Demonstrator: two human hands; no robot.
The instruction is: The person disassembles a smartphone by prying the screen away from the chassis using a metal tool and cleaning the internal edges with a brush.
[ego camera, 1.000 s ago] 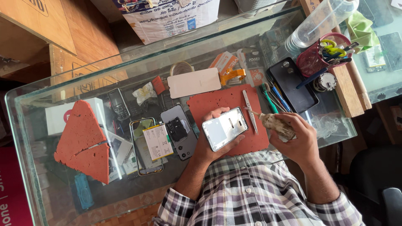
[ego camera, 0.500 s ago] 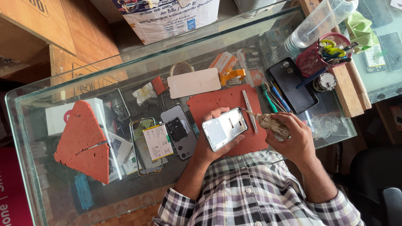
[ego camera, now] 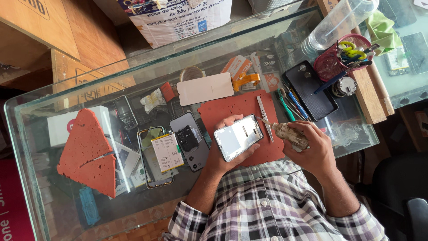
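Left hand [ego camera: 223, 154] is closed round a white-backed phone [ego camera: 238, 137], fingers wrapped under and over its edges, holding it tilted just above the red work mat [ego camera: 232, 109] on the glass worktop [ego camera: 67, 89]. Right hand [ego camera: 312, 145] is closed on a worn, whitish tool handle [ego camera: 290, 134]; its thin tip sits at the phone's upper right corner, touching or nearly so, cannot tell which. Metal tweezers [ego camera: 264, 117] lie on the mat between phone and right hand, just beside both. Left of the mat: an opened dark phone body w/ internals exposed [ego camera: 189, 140], then a phone frame carrying a pale green battery [ego camera: 167, 151]. A beige back cover [ego camera: 205, 88] lies at the mat's top edge, w/ an orange tape dispenser [ego camera: 245, 80] just beside it. A black phone in a case [ego camera: 310, 89] lies right of the mat, blue & green pens [ego camera: 290, 103] between them. A pink mesh tool cup [ego camera: 332, 62] stands behind the black phone. A cracked red triangular pad [ego camera: 87, 151] lies far left, well apart from the hands
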